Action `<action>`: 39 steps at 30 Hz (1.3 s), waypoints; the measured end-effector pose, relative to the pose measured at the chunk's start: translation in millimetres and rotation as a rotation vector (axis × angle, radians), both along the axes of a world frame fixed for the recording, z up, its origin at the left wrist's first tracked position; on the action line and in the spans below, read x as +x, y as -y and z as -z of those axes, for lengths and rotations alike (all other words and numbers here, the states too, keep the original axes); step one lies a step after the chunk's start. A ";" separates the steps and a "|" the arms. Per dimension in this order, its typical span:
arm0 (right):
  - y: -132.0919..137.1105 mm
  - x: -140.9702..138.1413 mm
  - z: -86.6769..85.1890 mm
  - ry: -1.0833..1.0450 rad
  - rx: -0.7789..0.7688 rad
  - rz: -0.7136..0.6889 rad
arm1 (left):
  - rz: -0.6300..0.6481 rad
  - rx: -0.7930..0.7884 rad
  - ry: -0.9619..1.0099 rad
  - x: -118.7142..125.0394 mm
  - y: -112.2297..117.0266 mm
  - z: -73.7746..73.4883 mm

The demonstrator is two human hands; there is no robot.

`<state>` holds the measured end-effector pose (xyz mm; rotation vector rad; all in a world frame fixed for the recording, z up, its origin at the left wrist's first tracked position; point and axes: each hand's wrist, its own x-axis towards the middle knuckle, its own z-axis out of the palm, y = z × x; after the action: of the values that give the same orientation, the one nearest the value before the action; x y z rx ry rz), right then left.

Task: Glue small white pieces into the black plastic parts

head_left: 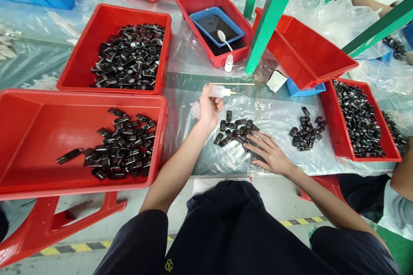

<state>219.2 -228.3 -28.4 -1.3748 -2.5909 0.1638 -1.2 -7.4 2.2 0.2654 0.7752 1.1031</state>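
Observation:
My left hand (210, 107) is closed around a white squeeze bottle (220, 91) whose thin yellow tip points right. Below it, several small glossy black plastic parts (230, 131) lie in a loose group on the plastic-covered table. My right hand (270, 153) rests at the right edge of this group, fingers spread, its fingertips at the nearest parts. Whether a part sits under those fingers is hidden. Farther right is a second small pile of black parts (308, 131). A heap of tiny white bits (195, 110) lies just left of my left hand.
Red bins of black parts stand at the left (164, 137), back left (168, 51) and right (334, 137). A tilted red bin (309, 56) and green posts (269, 17) rise behind. A thin stick (235, 84), small bottle (229, 63) and spoon (222, 36) lie beyond my hands.

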 end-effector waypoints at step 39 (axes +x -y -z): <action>-51.5 222.6 -29.4 0.003 -0.262 0.896 | 0.011 0.002 -0.005 1.4 -0.9 5.0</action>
<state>441.7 -176.8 1.0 -2.4528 -1.7476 0.3513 0.2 -6.5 -2.8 0.2744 0.7759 1.0932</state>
